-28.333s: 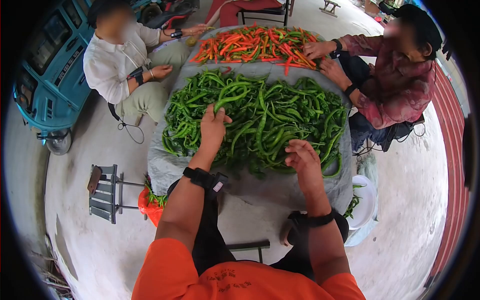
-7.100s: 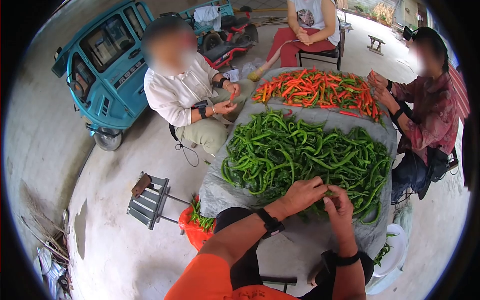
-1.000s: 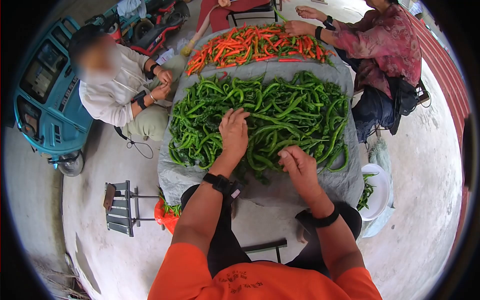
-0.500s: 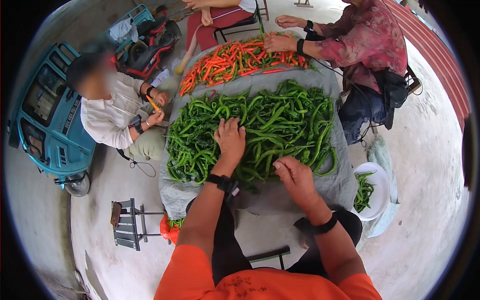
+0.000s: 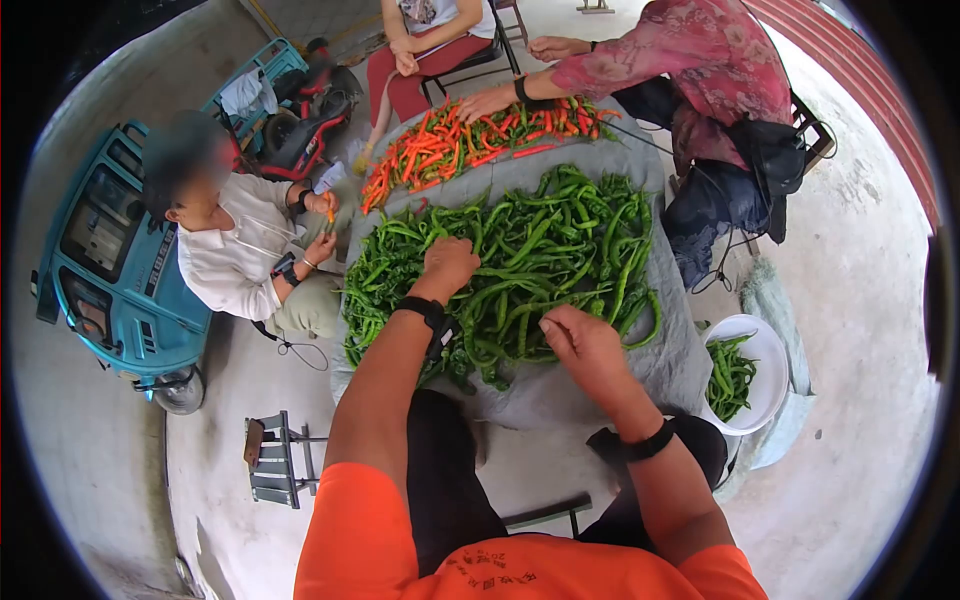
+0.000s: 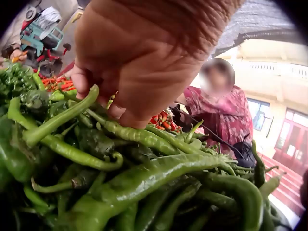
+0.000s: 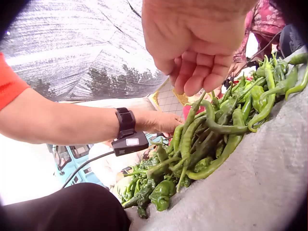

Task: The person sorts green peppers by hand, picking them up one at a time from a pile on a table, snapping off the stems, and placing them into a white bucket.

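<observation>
Green peppers [image 5: 535,262] lie heaped on a grey sheet [image 5: 650,385]. My left hand [image 5: 452,262] is at the left-middle of the heap. In the left wrist view, that hand [image 6: 139,62] points down with bent fingers, pinching a green pepper [image 6: 137,134] near its end; the fingertips are partly hidden. My right hand [image 5: 588,352] hovers at the heap's near edge. In the right wrist view, the right hand [image 7: 197,43] has loosely curled fingers above the peppers [image 7: 209,139], with nothing visible in it.
Red peppers [image 5: 440,150] lie at the table's far end. Two people sit at the left [image 5: 235,255] and right [image 5: 690,60], with another person [image 5: 430,55] behind. A white basin [image 5: 768,385] with green peppers stands at right, a slatted stool [image 5: 275,470] at left.
My left hand has gone from spread fingers over the heap to bent fingers among the peppers. The right hand stays near the front edge. The person at right now reaches over the red peppers.
</observation>
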Tool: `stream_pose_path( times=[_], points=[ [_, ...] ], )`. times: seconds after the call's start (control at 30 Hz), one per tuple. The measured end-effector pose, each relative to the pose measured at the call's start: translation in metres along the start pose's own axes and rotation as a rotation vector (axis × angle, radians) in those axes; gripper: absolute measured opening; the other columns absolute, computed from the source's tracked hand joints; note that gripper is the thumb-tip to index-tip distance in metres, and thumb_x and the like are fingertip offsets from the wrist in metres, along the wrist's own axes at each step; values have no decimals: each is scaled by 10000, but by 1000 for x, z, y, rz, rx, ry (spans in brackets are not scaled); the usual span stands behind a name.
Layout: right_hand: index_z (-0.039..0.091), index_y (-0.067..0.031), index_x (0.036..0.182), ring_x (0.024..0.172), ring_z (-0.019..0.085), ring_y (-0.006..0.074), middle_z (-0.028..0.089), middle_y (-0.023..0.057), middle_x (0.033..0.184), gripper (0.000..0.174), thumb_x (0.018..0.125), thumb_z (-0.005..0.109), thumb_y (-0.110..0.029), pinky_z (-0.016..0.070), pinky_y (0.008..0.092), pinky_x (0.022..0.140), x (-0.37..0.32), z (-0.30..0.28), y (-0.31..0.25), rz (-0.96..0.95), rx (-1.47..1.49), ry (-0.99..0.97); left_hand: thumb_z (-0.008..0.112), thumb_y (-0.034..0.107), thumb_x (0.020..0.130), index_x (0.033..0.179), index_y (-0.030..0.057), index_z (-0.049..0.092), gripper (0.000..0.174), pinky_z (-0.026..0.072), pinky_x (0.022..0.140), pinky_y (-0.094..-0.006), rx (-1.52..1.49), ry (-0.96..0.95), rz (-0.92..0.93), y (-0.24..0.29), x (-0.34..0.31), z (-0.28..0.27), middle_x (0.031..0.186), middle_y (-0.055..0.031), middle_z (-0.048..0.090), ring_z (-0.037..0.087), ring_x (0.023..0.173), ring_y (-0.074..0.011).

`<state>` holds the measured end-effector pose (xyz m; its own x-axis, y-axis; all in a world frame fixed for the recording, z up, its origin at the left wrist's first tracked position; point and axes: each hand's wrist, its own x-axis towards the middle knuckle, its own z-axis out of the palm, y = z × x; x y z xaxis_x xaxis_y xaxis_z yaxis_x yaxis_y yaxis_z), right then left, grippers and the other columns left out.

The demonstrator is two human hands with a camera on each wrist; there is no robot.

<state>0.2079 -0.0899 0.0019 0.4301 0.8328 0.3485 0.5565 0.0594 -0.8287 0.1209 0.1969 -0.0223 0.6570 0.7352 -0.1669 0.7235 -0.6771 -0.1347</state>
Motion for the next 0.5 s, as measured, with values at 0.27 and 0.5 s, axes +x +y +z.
stream_pose_path(
  times=[0.27, 0.5],
  points=[
    [606, -78, 899, 789, 624, 330, 644, 121, 855, 121, 887, 568, -193, 493, 405, 658, -9, -8, 3, -64, -63, -8, 550, 144, 911, 1056, 10, 546, 197, 533, 754, -441, -57, 297, 44, -3, -32, 26, 1072, -187, 568, 606, 894, -352],
    [614, -64, 920, 741, 633, 315, 651, 125, 841, 163, 890, 577, -220, 492, 391, 631, -9, -6, 5, -12, -13, -1, 494, 194, 973, 1091, 28, 526, 207, 470, 576, -329, -682, 608, 77, 4, -127, 8, 914, -93, 558, 592, 768, -189]
  ],
)
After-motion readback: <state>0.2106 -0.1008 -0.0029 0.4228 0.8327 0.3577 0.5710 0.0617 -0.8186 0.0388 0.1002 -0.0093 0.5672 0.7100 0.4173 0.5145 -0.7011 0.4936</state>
